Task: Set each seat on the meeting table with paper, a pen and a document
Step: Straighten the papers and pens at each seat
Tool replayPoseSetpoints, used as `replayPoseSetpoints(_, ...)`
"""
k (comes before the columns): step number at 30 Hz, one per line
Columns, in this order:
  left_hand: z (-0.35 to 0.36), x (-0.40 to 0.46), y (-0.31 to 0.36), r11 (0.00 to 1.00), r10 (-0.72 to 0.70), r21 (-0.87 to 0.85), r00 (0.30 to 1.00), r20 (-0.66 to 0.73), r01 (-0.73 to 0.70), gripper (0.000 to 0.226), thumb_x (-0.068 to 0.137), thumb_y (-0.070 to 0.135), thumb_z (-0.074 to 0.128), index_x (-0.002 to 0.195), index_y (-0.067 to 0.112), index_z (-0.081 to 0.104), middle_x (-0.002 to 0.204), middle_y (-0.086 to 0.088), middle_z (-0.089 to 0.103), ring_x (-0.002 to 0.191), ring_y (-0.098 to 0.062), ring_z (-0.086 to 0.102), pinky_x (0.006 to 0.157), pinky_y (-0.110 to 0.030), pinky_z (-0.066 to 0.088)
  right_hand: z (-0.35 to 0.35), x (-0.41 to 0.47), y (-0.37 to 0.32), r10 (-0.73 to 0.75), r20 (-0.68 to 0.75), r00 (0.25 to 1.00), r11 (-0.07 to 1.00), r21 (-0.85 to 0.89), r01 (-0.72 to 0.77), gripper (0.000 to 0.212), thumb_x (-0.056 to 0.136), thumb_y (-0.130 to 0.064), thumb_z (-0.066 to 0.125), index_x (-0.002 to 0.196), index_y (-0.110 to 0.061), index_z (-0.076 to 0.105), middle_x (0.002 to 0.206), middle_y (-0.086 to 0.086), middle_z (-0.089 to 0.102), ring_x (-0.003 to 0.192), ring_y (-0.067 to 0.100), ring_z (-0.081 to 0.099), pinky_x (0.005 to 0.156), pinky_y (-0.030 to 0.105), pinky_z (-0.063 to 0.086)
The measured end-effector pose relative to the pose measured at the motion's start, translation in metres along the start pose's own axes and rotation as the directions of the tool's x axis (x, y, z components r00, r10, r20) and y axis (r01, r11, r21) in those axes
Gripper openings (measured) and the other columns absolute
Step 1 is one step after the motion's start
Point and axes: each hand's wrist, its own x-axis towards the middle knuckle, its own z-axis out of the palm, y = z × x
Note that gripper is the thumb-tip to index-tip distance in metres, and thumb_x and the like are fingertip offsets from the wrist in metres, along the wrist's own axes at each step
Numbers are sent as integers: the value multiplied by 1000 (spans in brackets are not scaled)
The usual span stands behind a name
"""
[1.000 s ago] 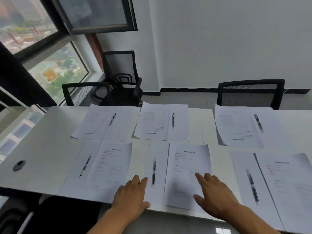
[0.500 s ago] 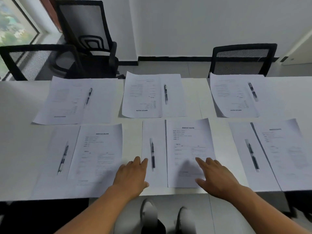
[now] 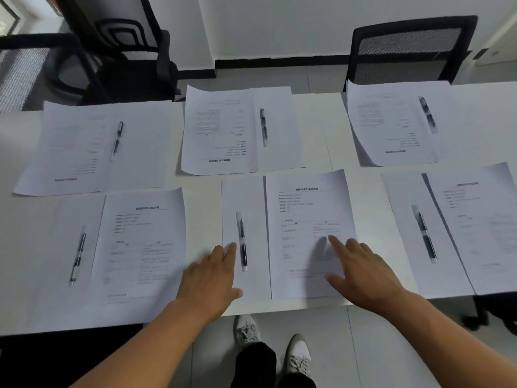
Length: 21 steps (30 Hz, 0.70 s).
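My left hand [image 3: 208,278] lies flat, fingers straight, beside the pen [image 3: 242,242]; right hand [image 3: 363,271] fingers spread on the document [image 3: 305,208].

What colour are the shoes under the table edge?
White, with laces; the shoes show best in the head view, near the bottom.

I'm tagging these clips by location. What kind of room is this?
Most likely an office meeting room. A long white table is laid with six matching sets of printed document, blank paper and pen, and black mesh office chairs stand along its far side by a plain white wall.
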Motion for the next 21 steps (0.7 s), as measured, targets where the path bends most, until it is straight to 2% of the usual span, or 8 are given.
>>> replayPoseSetpoints(7, 7, 4, 2, 1000, -26, 2, 999, -25, 26, 106, 97, 63, 65, 171, 20, 2, 151, -3, 42, 128, -26, 57, 96, -42, 56, 15, 8, 14, -25, -34, 999, 999, 36, 26, 89, 96, -66, 53, 166, -28, 13, 132, 1, 52, 114, 24, 54, 91, 36, 51)
replayPoseSetpoints(21, 6, 10, 8, 998, -55, 21, 998, -11, 55, 107, 98, 67, 60, 171, 23, -4, 146, -3, 43, 125, -25, 59, 95, -41, 57, 19, 15, 23, -63, -73, 995, 997, 35, 65, 94, 94, -73, 50, 166, -28, 11, 132, -4, 55, 113, 22, 55, 91, 35, 52)
